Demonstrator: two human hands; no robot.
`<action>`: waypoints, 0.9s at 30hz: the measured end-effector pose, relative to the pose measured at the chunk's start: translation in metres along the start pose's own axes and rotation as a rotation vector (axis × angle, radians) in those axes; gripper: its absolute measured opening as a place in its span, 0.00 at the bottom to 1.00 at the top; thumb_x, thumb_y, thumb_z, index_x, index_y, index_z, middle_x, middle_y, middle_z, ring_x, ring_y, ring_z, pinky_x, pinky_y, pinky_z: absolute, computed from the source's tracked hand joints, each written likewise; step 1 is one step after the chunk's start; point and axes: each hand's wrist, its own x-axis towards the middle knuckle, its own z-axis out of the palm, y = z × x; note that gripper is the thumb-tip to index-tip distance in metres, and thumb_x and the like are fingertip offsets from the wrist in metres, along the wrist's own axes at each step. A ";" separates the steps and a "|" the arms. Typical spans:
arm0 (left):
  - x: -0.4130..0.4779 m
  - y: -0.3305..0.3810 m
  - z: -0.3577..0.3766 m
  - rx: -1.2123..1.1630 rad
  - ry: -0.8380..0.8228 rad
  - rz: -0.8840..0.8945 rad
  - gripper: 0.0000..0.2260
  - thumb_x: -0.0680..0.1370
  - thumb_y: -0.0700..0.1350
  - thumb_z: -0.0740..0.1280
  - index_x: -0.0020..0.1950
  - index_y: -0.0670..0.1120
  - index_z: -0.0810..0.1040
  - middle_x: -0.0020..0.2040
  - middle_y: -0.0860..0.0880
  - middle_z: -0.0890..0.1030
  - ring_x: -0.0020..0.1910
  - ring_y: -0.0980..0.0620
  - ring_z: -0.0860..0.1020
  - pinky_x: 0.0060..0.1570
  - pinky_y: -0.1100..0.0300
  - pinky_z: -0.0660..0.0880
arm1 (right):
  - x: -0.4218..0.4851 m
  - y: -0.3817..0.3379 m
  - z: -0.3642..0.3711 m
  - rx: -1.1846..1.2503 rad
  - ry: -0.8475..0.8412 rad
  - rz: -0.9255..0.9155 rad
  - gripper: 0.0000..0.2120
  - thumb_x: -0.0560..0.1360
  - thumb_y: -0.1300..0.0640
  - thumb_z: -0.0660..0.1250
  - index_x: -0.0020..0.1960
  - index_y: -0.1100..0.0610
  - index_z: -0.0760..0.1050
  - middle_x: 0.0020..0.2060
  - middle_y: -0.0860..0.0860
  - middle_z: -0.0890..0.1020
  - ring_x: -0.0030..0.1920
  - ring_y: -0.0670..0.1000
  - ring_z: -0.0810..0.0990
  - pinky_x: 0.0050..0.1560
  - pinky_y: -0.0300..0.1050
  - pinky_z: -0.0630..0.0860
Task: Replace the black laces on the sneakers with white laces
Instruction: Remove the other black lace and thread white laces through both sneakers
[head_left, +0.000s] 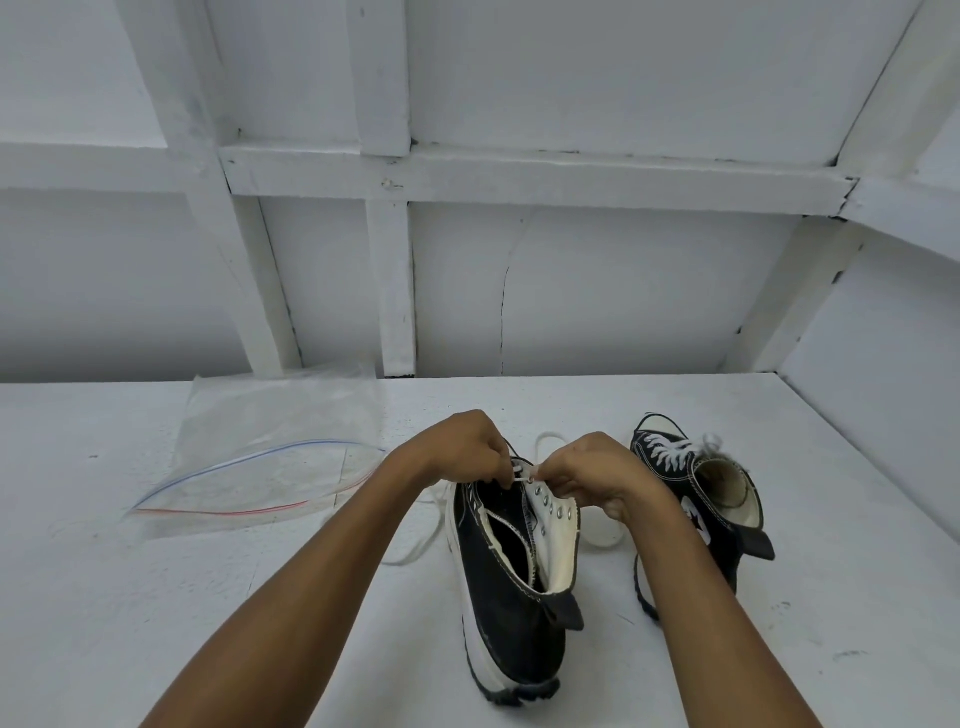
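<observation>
Pinching the white lace (522, 475) taut, my left hand (467, 447) and right hand (592, 478) curl their fingers around it, just above the eyelets of the black sneaker (509, 597) below them. The second sneaker (696, 499), laced white, stands right of my right fingers. A zip bag (270, 457) lies to their left.

Black sneakers (511, 582), white laces (675, 451); clear bag (270, 467), red-and-blue seal.

Both my hands on the white lace (522, 477)

My left hand (470, 447) and right hand (592, 475) pinch it over the near sneaker (506, 587).
</observation>
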 end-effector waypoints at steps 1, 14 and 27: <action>0.000 0.000 0.001 -0.003 -0.005 0.003 0.08 0.71 0.42 0.73 0.32 0.49 0.83 0.29 0.53 0.76 0.31 0.56 0.70 0.33 0.63 0.67 | 0.000 0.000 0.000 0.000 -0.001 0.002 0.15 0.74 0.71 0.68 0.30 0.62 0.73 0.17 0.48 0.72 0.17 0.42 0.71 0.20 0.33 0.68; 0.004 0.005 0.007 -0.031 -0.051 0.017 0.05 0.71 0.41 0.72 0.36 0.45 0.84 0.31 0.51 0.78 0.32 0.54 0.71 0.34 0.61 0.67 | -0.003 0.005 0.000 0.071 -0.009 0.039 0.10 0.75 0.69 0.67 0.34 0.63 0.75 0.18 0.49 0.74 0.18 0.44 0.73 0.22 0.35 0.71; -0.001 -0.008 -0.015 -0.266 -0.015 0.004 0.04 0.76 0.42 0.71 0.49 0.43 0.82 0.32 0.48 0.76 0.29 0.54 0.69 0.29 0.63 0.66 | 0.012 0.014 -0.002 0.769 0.194 -0.054 0.10 0.81 0.69 0.53 0.43 0.61 0.68 0.35 0.59 0.78 0.34 0.55 0.78 0.39 0.49 0.77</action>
